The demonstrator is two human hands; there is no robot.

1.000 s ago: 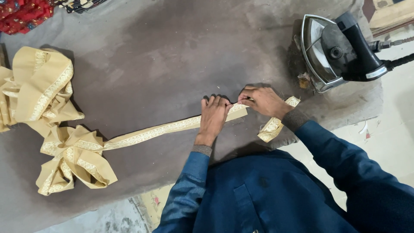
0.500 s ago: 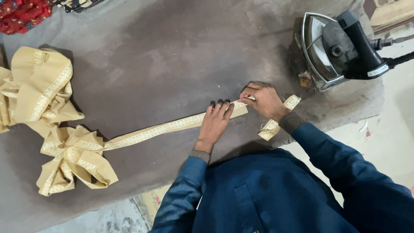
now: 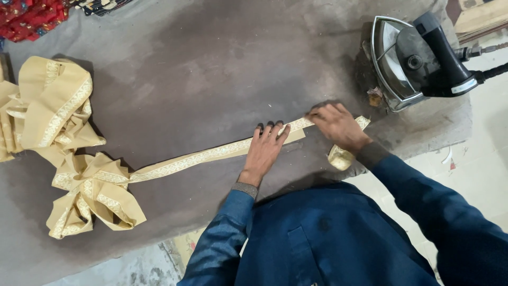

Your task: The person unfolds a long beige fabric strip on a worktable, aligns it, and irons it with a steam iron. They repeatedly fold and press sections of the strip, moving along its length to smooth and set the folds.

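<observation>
Left hand (image 3: 266, 150) flat on gold trim strip (image 3: 196, 159), right hand (image 3: 337, 126) pinching it near table's (image 3: 211, 69) right edge, iron (image 3: 415, 61) at right corner, bunched trim (image 3: 69, 153) at left edge.

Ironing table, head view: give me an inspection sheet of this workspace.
Surface: grey padded table, stained and scorched in patches.
Job's things: cream strip of patterned trim lying flat; its loose length bunched at left.
Clutter: red patterned cloth at far corner.
Hands: left hand flat on the strip; right hand pressing its end.
Cables: black cord from the iron.
Surroundings: pale floor.
</observation>
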